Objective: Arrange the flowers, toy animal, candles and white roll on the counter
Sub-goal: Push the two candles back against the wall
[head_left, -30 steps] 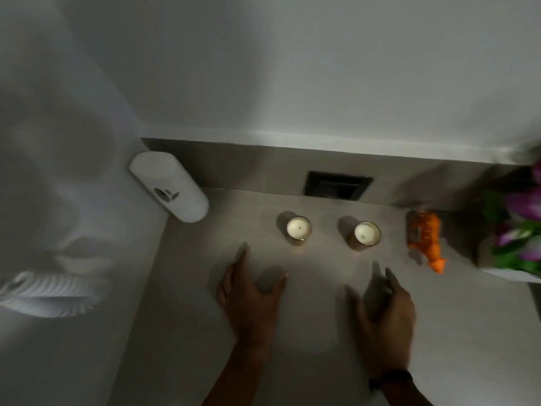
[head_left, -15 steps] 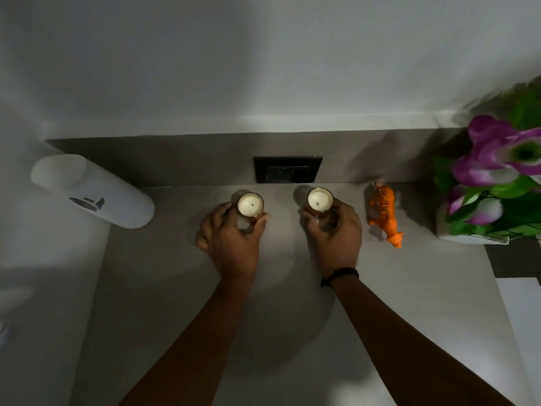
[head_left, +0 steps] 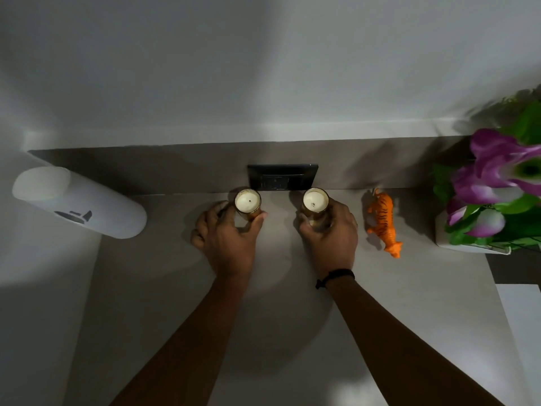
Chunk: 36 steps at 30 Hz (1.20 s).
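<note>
Two white candles in gold holders stand near the back of the grey counter (head_left: 292,303). My left hand (head_left: 227,240) wraps the left candle (head_left: 248,201). My right hand (head_left: 330,234) wraps the right candle (head_left: 315,201). An orange toy tiger (head_left: 383,221) stands to the right of my right hand, head toward me. Purple and white flowers (head_left: 494,183) in a white pot (head_left: 465,244) fill the far right. A white roll (head_left: 79,202) with a dark mark stands at the far left corner, beside the wall.
A black socket plate (head_left: 282,177) sits in the backsplash just behind the candles. A white wall rises behind and to the left. The counter's right edge drops to a dark gap (head_left: 515,268) and a white surface (head_left: 521,332).
A second ago both hands hovered open in front of the candles. They then closed around the two candles and hold them at the back of the counter; the view has shifted to centre them.
</note>
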Motion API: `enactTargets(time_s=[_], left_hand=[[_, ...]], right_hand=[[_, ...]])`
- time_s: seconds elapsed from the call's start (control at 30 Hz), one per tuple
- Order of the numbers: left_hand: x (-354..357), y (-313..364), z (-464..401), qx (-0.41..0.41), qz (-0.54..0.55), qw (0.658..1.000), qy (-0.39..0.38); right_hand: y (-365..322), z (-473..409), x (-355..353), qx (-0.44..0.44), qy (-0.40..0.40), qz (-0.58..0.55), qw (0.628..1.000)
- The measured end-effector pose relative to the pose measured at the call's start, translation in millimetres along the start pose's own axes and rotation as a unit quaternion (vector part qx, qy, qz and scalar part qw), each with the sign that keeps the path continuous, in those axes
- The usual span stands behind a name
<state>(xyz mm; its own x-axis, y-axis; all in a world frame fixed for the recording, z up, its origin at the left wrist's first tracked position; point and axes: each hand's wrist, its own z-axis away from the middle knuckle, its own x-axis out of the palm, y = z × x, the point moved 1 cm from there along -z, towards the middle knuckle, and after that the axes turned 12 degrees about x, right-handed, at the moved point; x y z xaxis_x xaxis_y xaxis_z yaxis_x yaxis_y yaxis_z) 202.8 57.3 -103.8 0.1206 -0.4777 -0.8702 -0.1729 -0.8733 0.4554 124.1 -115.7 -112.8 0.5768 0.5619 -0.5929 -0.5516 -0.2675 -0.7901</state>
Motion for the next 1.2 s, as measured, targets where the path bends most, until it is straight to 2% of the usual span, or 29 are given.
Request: enactTargets(time_s=[0.13,0.23,0.37,0.43,0.5,0.7,0.93,1.1,1.2], left_hand=[[-9.8,-1.2,27.1,0.019,-0.007,0.999,-0.037],[-18.2,-7.9,77.9,0.092,-0.057,0.988,-0.107],[-23.0,-16.0,120.1,0.27,-0.107,0.939,-0.184],[-23.7,-14.4,117.9,0.307,-0.118,0.925,-0.191],[-23.2,-13.9,115.1,0.312,-0.128,0.922,-0.192],[-17.3,-19.1,115.8,0.322,-0.131,0.92,-0.181],[-15.0,-21.1,116.8,0.322,-0.127,0.921,-0.178],[-13.9,-22.4,116.6,0.321,-0.131,0.92,-0.182],[-14.8,-22.5,116.6,0.321,-0.126,0.92,-0.184]], right_hand=[[0.5,8.7,-8.8,0.0,-0.023,0.013,1.0],[16.9,42.8,-28.3,0.003,-0.028,-0.009,1.0],[54.1,88.6,-71.3,0.058,0.106,-0.113,0.986],[61.4,85.3,-87.0,0.104,0.172,-0.143,0.969],[59.6,68.9,-92.7,0.123,0.185,-0.145,0.964],[46.8,25.6,-87.0,0.093,0.16,-0.161,0.97],[54.7,13.5,-81.1,0.09,0.185,-0.172,0.963],[51.2,16.4,-85.3,0.082,0.17,-0.161,0.969],[61.3,31.8,-101.5,0.093,0.223,-0.171,0.955]])
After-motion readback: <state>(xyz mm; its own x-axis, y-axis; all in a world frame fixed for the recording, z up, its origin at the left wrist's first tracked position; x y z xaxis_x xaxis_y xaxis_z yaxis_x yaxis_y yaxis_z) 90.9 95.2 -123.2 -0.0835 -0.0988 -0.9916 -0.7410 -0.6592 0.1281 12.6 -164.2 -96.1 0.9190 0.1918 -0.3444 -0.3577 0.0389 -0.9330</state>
